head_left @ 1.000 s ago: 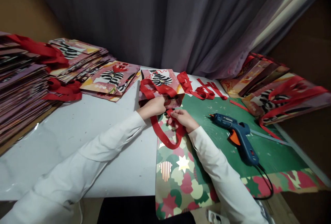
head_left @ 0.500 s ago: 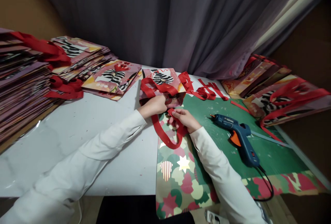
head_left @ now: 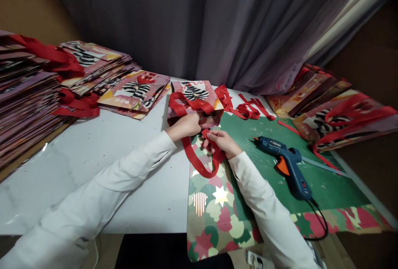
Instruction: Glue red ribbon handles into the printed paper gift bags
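Observation:
A pink paper gift bag [head_left: 214,100] with a zebra-striped bow print lies with its opening toward me. My left hand [head_left: 186,126] is closed at the bag's edge, its fingertips partly hidden at the opening. Pinched between the thumb and fingers of my right hand [head_left: 220,141] is the end of a red ribbon [head_left: 199,168], which hangs in a loop below both hands. Another red ribbon handle [head_left: 192,104] lies across the top of the bag. To the right, a blue glue gun [head_left: 289,163] with an orange trigger rests on a green mat [head_left: 258,128].
Tall stacks of flat printed bags [head_left: 27,103] with red ribbons stand at left, beside a smaller pile [head_left: 133,90]. Ribbon pieces [head_left: 248,109] lie behind the mat. Bags with red handles [head_left: 338,122] stand at right. A grey curtain [head_left: 174,24] hangs behind the table.
Almost nothing differs. Both hands keep their places at the bag and the ribbon; the whole view has shifted very slightly.

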Motion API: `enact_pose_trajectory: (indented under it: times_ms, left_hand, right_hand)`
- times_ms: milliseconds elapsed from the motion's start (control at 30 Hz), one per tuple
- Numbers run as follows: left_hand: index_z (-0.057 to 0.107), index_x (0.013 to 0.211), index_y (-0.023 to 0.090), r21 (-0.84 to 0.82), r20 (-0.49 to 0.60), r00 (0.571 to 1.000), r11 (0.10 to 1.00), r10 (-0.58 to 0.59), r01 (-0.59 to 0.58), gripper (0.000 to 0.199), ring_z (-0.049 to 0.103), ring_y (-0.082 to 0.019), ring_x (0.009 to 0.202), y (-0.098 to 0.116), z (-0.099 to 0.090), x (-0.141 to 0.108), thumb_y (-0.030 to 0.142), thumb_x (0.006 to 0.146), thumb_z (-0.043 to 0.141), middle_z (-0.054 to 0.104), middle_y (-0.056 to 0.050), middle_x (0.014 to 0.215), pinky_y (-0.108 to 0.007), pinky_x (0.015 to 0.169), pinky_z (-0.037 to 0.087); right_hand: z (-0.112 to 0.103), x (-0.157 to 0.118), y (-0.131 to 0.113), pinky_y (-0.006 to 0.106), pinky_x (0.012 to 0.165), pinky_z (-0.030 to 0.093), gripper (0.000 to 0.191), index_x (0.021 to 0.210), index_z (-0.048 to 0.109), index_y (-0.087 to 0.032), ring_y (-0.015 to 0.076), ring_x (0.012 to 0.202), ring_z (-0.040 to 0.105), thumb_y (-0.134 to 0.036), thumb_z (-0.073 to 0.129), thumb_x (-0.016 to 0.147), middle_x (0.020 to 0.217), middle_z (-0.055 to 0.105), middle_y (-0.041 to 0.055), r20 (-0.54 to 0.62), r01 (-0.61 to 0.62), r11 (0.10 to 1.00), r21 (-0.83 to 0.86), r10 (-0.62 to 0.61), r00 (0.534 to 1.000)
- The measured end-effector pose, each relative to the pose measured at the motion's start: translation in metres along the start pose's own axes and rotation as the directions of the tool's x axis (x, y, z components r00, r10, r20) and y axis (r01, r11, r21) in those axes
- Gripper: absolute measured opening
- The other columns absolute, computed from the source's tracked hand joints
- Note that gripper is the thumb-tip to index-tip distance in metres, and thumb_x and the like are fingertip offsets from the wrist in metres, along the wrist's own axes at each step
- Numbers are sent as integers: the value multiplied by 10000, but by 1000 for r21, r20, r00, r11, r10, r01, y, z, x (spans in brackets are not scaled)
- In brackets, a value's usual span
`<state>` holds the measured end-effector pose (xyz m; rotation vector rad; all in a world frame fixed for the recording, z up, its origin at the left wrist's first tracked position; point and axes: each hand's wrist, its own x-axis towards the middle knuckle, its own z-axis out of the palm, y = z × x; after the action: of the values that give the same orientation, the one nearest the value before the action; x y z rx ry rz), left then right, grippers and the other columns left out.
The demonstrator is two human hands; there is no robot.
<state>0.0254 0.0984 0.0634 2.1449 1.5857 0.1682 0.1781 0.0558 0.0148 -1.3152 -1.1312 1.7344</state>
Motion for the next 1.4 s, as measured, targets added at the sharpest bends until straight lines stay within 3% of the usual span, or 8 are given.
enact_pose_trajectory:
  times_ms: [567, 833, 1000, 1100, 1200, 1267, 1333, 1400]
  left_hand:
    - [619, 1125, 114, 5, -2, 1000, 1000, 17, -17, 339, 679, -252, 916, 5, 1, -4, 146, 788, 601, 704, -143, 1081, -264, 708, 488]
    - [604, 1177, 123, -34, 10, 999, 999, 43, -43, 407, 680, -240, 916, 5, 3, -4, 167, 774, 636, 703, -135, 1106, -257, 731, 496]
    - [629, 1145, 153, -67, 53, 992, 992, 112, -109, 344, 680, -194, 839, 9, 2, -8, 178, 803, 611, 726, -81, 1035, -224, 707, 489]
    - [626, 1149, 173, 131, 63, 985, 977, 163, -170, 291, 684, -191, 829, 12, -1, -20, 193, 871, 540, 728, -72, 1013, -233, 708, 483]
    - [636, 1108, 67, 405, 12, 996, 910, 94, -91, 289, 678, -299, 924, 15, 0, -41, 95, 868, 476, 703, -196, 1020, -332, 735, 474]
    - [642, 1063, -5, 458, -25, 998, 888, 60, -42, 291, 661, -361, 966, 14, 1, -54, 50, 860, 441, 685, -266, 993, -386, 754, 458]
    - [646, 1045, -23, 490, -35, 997, 871, 64, -39, 300, 662, -368, 961, 12, 3, -61, 33, 867, 411, 684, -274, 964, -399, 754, 449]
    - [654, 1026, -18, 514, -35, 996, 856, 85, -55, 312, 663, -363, 957, 9, 4, -63, 17, 868, 387, 686, -265, 956, -402, 748, 446]
  right_hand:
    - [18, 5, 8, 178, 317, 360, 165, 755, 572, -181, 57, 310, 439, -309, 676, 762, 514, 629, -52, -210, 165, 983, 80, -145, 967]
    - [10, 3, 7, 209, 399, 444, 304, 692, 662, -140, 95, 359, 488, -436, 720, 731, 395, 566, -20, -90, 151, 981, 124, -141, 986]
    - [7, 6, 9, 215, 396, 455, 311, 671, 693, -125, 102, 341, 495, -425, 689, 754, 379, 552, -10, -137, 132, 980, 150, -111, 984]
    - [7, 7, 9, 220, 390, 452, 292, 648, 678, -137, 114, 344, 507, -383, 634, 799, 369, 538, -6, -211, 95, 989, 110, -71, 975]
    - [5, 8, 8, 250, 408, 476, 296, 636, 655, -143, 126, 351, 505, -359, 586, 827, 377, 529, 2, -236, 62, 995, 84, -40, 971]
    - [2, 9, 9, 283, 453, 511, 278, 655, 647, -140, 136, 385, 520, -351, 586, 826, 417, 546, 17, -248, 48, 998, 50, -34, 968]
    - [0, 8, 9, 333, 551, 558, 211, 759, 652, -130, 170, 500, 589, -331, 608, 807, 552, 623, 60, -279, 40, 999, 14, -35, 960]
    - [-3, 4, 7, 396, 725, 572, 290, 989, 626, -120, 236, 766, 658, -294, 660, 760, 848, 689, 131, -387, 110, 987, -121, -149, 910]
